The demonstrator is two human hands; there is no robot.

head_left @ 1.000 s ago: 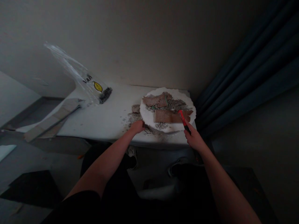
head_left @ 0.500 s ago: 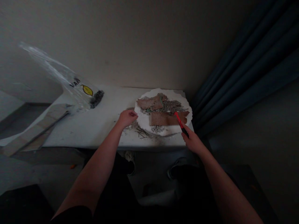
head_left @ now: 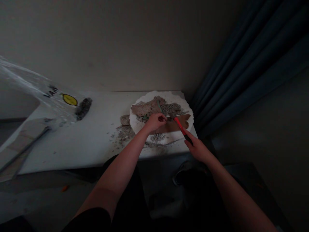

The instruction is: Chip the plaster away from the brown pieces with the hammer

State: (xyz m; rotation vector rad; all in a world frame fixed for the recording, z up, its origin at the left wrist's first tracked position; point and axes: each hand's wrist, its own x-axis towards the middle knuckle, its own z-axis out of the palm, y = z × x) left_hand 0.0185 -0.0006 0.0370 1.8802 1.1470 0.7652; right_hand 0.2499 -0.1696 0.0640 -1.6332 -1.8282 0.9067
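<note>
My right hand [head_left: 198,149] is wrapped round the black grip of a hammer [head_left: 180,125] with a red shaft. Its dark head rests low over a flat brown piece [head_left: 173,127] on a white, ragged-edged round board [head_left: 169,139]. Close to the head, on its left, is my left hand [head_left: 156,122], its fingers pinched together; what they hold, if anything, is too small to make out. Behind the hands a second brown slab [head_left: 145,108] lies tilted among grey crumbs [head_left: 172,108] on the board.
A clear plastic bag [head_left: 58,96] with a yellow print and dark bits inside stands on the white table [head_left: 101,112] at the left. Grey rubble [head_left: 124,133] is spread beside the board. Dark blue curtains [head_left: 231,71] hang at the right.
My left hand has moved right, from the board's left edge to over the brown piece near the hammer head. The hammer stays in my right hand. The view has shifted a little.
</note>
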